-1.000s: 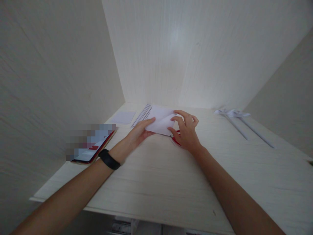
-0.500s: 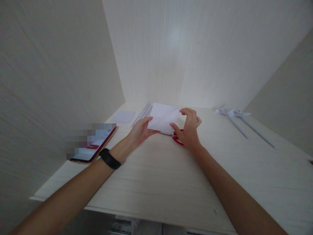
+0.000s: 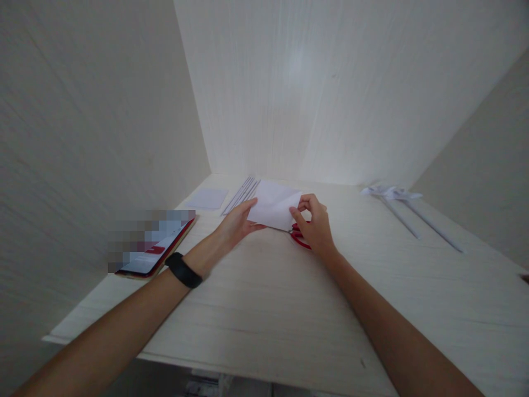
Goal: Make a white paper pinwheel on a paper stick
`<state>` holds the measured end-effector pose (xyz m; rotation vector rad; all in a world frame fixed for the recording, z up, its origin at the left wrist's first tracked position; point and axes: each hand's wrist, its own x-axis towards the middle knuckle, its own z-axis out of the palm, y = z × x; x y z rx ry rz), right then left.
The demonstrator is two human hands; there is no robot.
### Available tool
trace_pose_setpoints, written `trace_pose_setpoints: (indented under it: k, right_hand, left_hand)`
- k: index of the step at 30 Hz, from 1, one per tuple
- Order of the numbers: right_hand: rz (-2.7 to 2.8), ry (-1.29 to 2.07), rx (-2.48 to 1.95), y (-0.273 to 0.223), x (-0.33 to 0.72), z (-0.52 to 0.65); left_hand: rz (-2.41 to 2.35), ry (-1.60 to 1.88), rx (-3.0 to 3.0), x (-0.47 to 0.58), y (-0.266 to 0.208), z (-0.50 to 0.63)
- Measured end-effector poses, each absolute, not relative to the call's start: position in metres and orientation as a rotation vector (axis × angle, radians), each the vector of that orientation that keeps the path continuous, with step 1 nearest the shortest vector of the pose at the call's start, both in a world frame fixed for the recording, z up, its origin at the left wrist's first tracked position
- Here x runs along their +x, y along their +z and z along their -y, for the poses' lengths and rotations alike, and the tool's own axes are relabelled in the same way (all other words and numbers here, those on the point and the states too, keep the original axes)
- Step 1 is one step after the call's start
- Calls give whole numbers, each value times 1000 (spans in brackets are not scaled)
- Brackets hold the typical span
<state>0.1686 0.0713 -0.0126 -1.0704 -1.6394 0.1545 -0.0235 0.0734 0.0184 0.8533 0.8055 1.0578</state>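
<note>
A white square sheet of paper (image 3: 274,204) is held up between my two hands, above the table. My left hand (image 3: 237,221) grips its left edge, thumb on top and fingers underneath. At the right edge, my right hand (image 3: 316,226) pinches the paper between thumb and fingers. Scissors with red handles (image 3: 301,239) lie on the table just below the sheet and beside my right hand; the paper covers most of their blades. Behind the sheet on the left are several thin white sticks (image 3: 242,194) laid side by side.
A flat stack of white paper squares (image 3: 207,198) lies at the back left. Nearer, a phone (image 3: 161,251) leans by the left wall. Two white paper pinwheels (image 3: 392,192) on sticks rest at the back right. Panels enclose the table (image 3: 264,309) on three sides.
My right hand's fingers have closed from a spread pose onto the paper's right edge. The sheet has dipped slightly. My left hand keeps its hold.
</note>
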Motion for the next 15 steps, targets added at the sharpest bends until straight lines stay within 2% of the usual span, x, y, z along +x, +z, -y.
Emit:
trace_pose_setpoints:
  k: [8,15]
  right_hand:
    - [1595,482,-1070,-15,171,-73]
    - [1538,615,-1082,-18,168,-72]
  left_hand:
    - [-840,1042,862,-25,14,-79]
    - [-851,1021,897,-28,7,-82]
